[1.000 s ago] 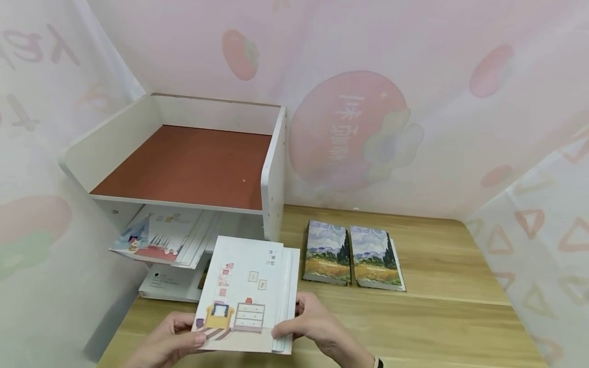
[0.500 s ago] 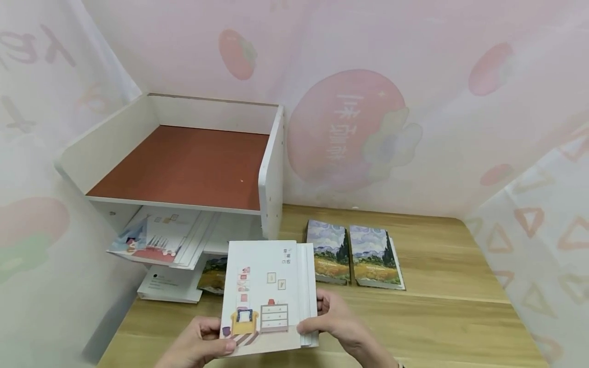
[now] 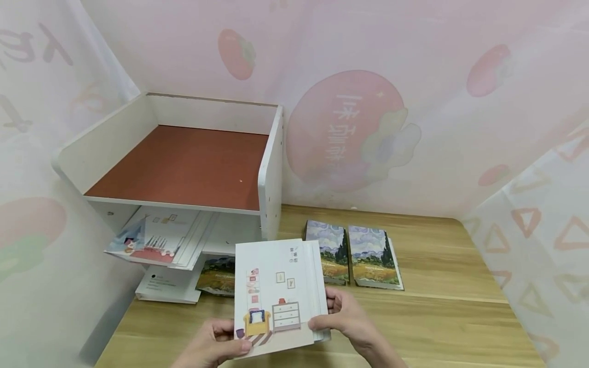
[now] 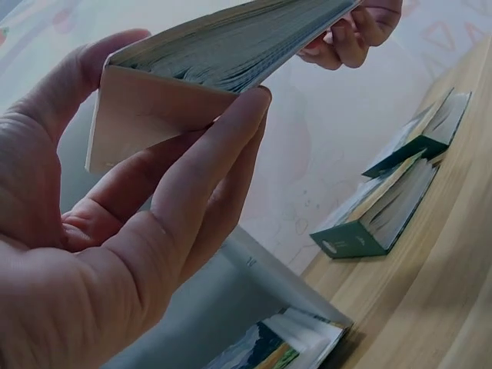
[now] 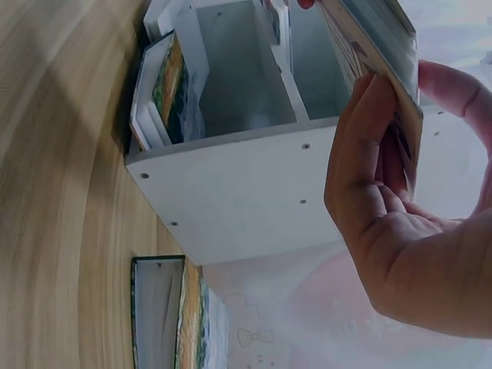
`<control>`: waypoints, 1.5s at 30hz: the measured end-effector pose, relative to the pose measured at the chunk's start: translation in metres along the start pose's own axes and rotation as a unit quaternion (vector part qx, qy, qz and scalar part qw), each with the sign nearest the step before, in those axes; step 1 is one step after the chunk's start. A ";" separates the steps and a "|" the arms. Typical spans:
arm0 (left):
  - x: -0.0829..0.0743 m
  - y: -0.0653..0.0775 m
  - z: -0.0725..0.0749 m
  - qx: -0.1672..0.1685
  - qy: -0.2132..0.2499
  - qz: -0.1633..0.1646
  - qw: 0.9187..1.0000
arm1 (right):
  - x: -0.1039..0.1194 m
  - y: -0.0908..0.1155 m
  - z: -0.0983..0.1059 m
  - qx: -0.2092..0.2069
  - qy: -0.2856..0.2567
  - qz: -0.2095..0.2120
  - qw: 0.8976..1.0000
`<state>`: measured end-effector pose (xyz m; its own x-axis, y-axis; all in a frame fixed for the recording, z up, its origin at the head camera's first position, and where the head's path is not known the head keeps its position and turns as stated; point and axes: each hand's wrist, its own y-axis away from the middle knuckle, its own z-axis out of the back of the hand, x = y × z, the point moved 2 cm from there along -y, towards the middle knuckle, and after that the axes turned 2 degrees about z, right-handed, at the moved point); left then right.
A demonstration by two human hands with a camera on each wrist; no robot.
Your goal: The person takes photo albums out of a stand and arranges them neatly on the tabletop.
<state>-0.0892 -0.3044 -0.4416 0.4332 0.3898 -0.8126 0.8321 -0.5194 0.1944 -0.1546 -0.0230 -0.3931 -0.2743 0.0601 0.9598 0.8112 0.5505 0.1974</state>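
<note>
A white photo album (image 3: 269, 286), its cover drawn with a yellow armchair and a chest of drawers, is held up in front of the shelf by both hands. My left hand (image 3: 213, 343) grips its lower left corner, thumb on the front cover. At the lower right side, my right hand (image 3: 347, 322) pinches the album with the thumb in front and fingers behind. In the left wrist view the fingers (image 4: 207, 177) curl under the spine, and the album's (image 4: 231, 58) page edges show. The right wrist view has the fingers (image 5: 361, 146) bent against the covers.
A white shelf unit (image 3: 271, 168) with a brown top board (image 3: 188, 163) stands at left. White albums (image 3: 161, 235) lie on its middle level; below are another white album (image 3: 170, 283) and a landscape one (image 3: 216, 275). Two landscape albums (image 3: 327, 250) lie on the wooden table (image 3: 442, 306).
Both hands have carried the white album to the right, away from the shelf. It now overlaps the nearer landscape album, and the one on the bottom level shows more.
</note>
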 end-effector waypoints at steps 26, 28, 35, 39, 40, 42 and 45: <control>0.005 -0.018 -0.018 -0.054 -0.055 0.025 0.997 | 0.001 0.011 0.022 -0.022 0.016 -0.001 1.000; 0.005 -0.019 -0.019 -0.054 -0.062 0.024 0.996 | 0.001 0.011 0.023 -0.022 0.014 -0.001 1.000; 0.005 -0.022 -0.024 -0.069 -0.080 0.024 0.994 | 0.002 0.014 0.027 -0.030 0.028 -0.003 0.999; 0.007 -0.024 -0.026 -0.077 -0.089 0.025 0.993 | 0.003 0.016 0.030 -0.035 0.039 -0.008 0.999; 0.007 -0.025 -0.027 -0.080 -0.091 0.026 0.992 | 0.003 0.016 0.031 -0.035 0.040 -0.009 0.999; 0.008 -0.027 -0.029 -0.085 -0.093 0.027 0.992 | 0.004 0.017 0.034 -0.034 0.041 -0.009 0.999; 0.009 -0.031 -0.032 -0.090 -0.094 0.030 0.991 | 0.004 0.017 0.038 -0.031 0.042 -0.005 0.999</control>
<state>-0.0998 -0.2607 -0.4376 0.4247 0.2049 -0.8818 0.8628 -0.3867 0.3257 -0.1611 0.0185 -0.3932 -0.2397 -0.0161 0.9707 0.8405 0.4970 0.2158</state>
